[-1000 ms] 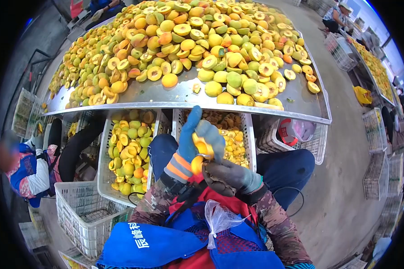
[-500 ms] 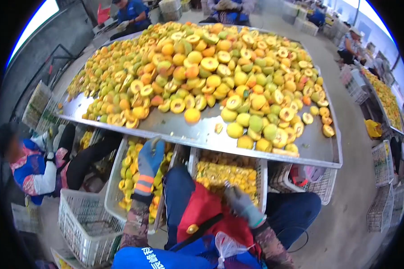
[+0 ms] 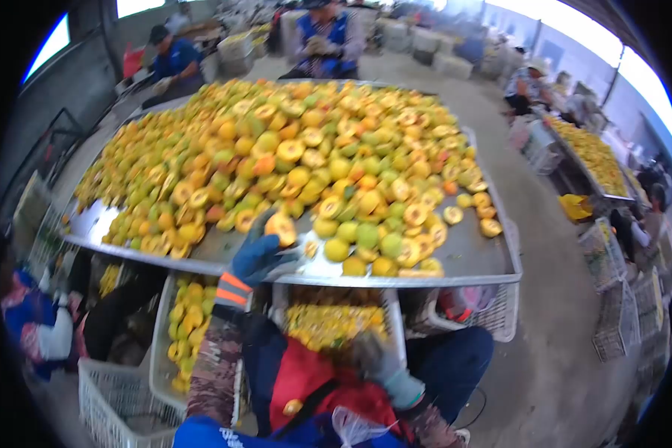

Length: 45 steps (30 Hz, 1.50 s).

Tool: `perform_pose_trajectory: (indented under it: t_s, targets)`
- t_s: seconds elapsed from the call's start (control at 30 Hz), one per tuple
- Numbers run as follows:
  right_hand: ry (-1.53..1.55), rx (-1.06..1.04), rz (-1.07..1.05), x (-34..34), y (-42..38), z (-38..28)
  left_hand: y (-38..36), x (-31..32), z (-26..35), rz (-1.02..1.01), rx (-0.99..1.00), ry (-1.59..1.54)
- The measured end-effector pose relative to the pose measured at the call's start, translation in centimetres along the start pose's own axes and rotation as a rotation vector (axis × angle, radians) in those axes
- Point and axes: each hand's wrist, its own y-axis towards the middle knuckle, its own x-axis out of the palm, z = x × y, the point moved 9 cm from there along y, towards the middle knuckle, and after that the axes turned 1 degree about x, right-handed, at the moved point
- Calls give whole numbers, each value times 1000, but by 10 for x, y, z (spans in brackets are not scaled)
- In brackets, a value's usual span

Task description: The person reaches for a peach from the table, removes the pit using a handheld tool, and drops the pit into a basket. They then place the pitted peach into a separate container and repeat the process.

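Note:
A large heap of yellow and green fruit, some cut in half, lies on a metal table (image 3: 209, 263). At the table's near edge my left hand (image 3: 258, 254), in a blue glove with an orange cuff, holds a yellow-orange fruit (image 3: 281, 228) between its fingers. My right hand (image 3: 378, 361), in a grey glove, is over my lap beside a crate of yellow fruit pieces (image 3: 334, 325). Its fingers are smeared by motion, and anything in them cannot be made out. Below my left forearm, a white crate (image 3: 160, 358) holds yellow and green fruit.
An empty-looking white crate (image 3: 119, 399) stands at the lower left, near a seated person (image 3: 41, 321). Two people sit beyond the table. More crates (image 3: 493, 317) are under the table's right side. Farther right are another fruit table (image 3: 590, 157) and stacked crates.
My left hand has moved up from the crate to the table edge and taken hold of a fruit. My right hand stays low near my lap. The view has shifted, showing more of the background.

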Motion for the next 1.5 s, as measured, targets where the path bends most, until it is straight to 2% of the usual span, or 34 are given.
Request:
perform_pose_trajectory:
  t_s: [0.03, 0.1, 0.17, 0.2, 0.23, 0.27, 0.3, 0.37, 0.4, 0.43, 0.5, 0.53, 0.57, 0.63, 0.67, 0.73, 0.9, 0.97, 1.03, 1.07, 1.13, 1.17, 1.2, 1.23, 1.3, 1.37, 1.43, 1.47, 1.5]
  targets:
    - [326, 223, -219, 17, 5, 17, -13, 14, 13, -22, 185, 138]
    - [985, 1190, -389, 19, 20, 19, -35, 48, 16, 48, 71, -28]
    - [913, 1023, -382, 8, 48, 2, -59, 73, -11, 129, -217, -562]
    - [913, 1039, -382, 11, 45, -2, -67, 91, 2, 118, -122, -467]
    - [765, 850, -303, 2, 57, -5, -77, 103, 16, 178, 51, -229]
    - [612, 664, -224, -10, 68, -11, -77, 101, 3, 160, 29, -313]
    - [606, 678, -218, -13, 67, -12, -77, 97, -14, 144, 1, -396]
    - [81, 243, -91, -42, 87, -41, -83, 100, -19, 105, 53, -293]
    - [-165, 112, -54, -42, 84, -49, -87, 104, -16, 75, 115, -188]
    - [-170, 120, -50, -44, 84, -50, -93, 113, -11, 65, 109, -187]
    - [20, 269, -184, -33, 84, -42, -105, 136, 18, 80, 231, 150]
    - [90, 350, -85, -38, 82, -38, -106, 137, 12, 101, 202, -65]
    - [87, 353, -81, -35, 80, -39, -106, 141, 13, 96, 200, -66]
    - [-19, 393, -76, -32, 71, -37, -110, 145, 6, 114, 111, -328]
    - [-18, 399, -78, -30, 69, -39, -112, 145, 5, 115, 104, -327]
    - [161, 600, -200, -15, 58, -30, -117, 134, -13, 260, -57, -354]
    - [468, 502, -145, -10, 46, -32, -118, 129, -17, 294, 17, -230]
    - [581, 456, -106, -22, 55, -32, -119, 130, -1, 245, 248, 117]
    - [984, 988, -627, 2, 33, -32, -120, 134, 4, 225, 286, 108]
    - [983, 988, -627, 0, 36, -27, -121, 133, 3, 243, 268, 112]
    - [1138, 1150, -845, 12, 22, -33, -121, 129, -1, 265, 245, 119]
    - [1140, 1152, -851, 22, 13, -36, -120, 130, 3, 244, 323, 176]
    - [1006, 983, -622, 28, 18, -26, -120, 133, 9, 223, 404, 233]
    - [867, 810, -397, 16, 33, -23, -116, 132, 13, 227, 404, 234]
    - [924, 845, -436, 21, 27, -22, -110, 147, 15, 40, 319, 420]
    - [982, 880, -482, 19, 29, -22, -114, 138, 3, 58, 262, 395]
    - [1474, 1183, -824, 34, 7, -44, -118, 134, -13, 38, 142, -92]
    - [1637, 1261, -809, 33, 6, -51, -116, 136, -11, 25, 183, -103]
    - [1638, 1266, -809, 36, 2, -47, -115, 138, -10, 26, 178, -104]
